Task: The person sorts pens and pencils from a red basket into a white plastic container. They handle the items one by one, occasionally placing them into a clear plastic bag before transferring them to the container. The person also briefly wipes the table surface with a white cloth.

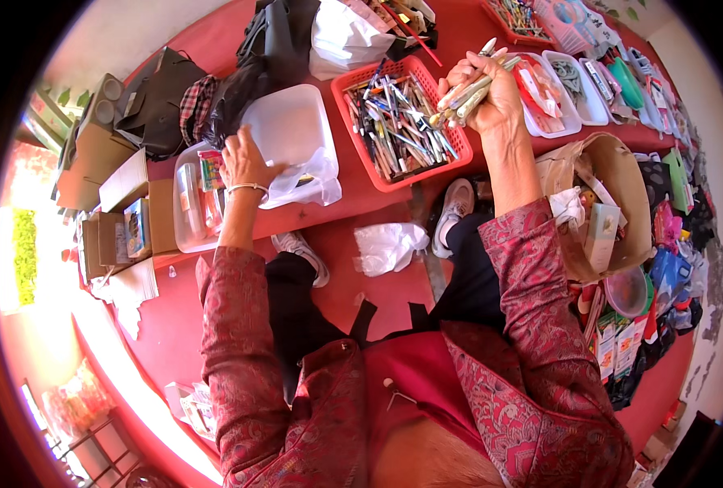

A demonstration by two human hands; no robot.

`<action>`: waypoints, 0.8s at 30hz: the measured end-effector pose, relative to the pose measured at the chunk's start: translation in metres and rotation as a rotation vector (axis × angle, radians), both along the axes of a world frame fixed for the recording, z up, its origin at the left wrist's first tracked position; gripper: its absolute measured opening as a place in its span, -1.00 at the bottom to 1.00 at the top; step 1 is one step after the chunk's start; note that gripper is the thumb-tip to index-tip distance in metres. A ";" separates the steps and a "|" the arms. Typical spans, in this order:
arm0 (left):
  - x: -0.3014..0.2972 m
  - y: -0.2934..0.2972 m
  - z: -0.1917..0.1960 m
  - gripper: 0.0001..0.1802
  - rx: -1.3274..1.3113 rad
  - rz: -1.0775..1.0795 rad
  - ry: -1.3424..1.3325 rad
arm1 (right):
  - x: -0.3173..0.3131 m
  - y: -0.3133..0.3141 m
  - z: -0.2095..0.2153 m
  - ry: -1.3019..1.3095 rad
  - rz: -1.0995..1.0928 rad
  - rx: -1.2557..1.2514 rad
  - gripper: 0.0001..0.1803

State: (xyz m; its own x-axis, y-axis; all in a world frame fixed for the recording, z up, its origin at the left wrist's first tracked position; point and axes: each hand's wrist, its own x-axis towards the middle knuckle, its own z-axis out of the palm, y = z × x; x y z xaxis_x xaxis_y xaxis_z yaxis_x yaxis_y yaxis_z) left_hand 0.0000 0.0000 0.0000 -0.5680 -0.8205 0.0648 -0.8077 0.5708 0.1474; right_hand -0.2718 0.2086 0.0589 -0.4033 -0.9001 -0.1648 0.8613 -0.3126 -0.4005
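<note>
My right hand point(498, 102) is closed around a bundle of pens point(473, 93), raised over the right edge of a red plastic basket point(387, 185). That basket is full of loose pens and pencils point(398, 114) lying at all angles. My left hand point(246, 163), fingers apart and holding nothing I can see, hovers between a white plastic tub point(292, 114) and a clear box point(184, 236) of small packets. A crumpled clear plastic bag point(316, 183) lies in the near part of the tub, with something dark and yellow under it.
Black bags point(158, 102) and cardboard boxes point(105, 199) crowd the left. To the right are white trays point(552, 122) of small goods and a brown paper bag point(621, 175) with a box in it. A white plastic bag point(390, 246) lies on the floor between my shoes.
</note>
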 end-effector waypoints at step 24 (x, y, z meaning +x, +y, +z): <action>0.052 -0.051 -0.022 -0.20 1.314 0.280 1.030 | 0.158 -0.100 0.005 0.645 0.055 -0.067 -0.88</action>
State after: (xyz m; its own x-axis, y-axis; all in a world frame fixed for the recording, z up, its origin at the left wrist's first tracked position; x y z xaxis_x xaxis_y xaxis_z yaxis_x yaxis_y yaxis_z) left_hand 0.0517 -0.0509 -0.0217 -0.5659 -0.6779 -0.4693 -0.1285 -0.4898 0.8623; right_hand -0.1140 0.1085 0.0639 -0.3551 -0.9223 0.1525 0.4702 -0.3172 -0.8236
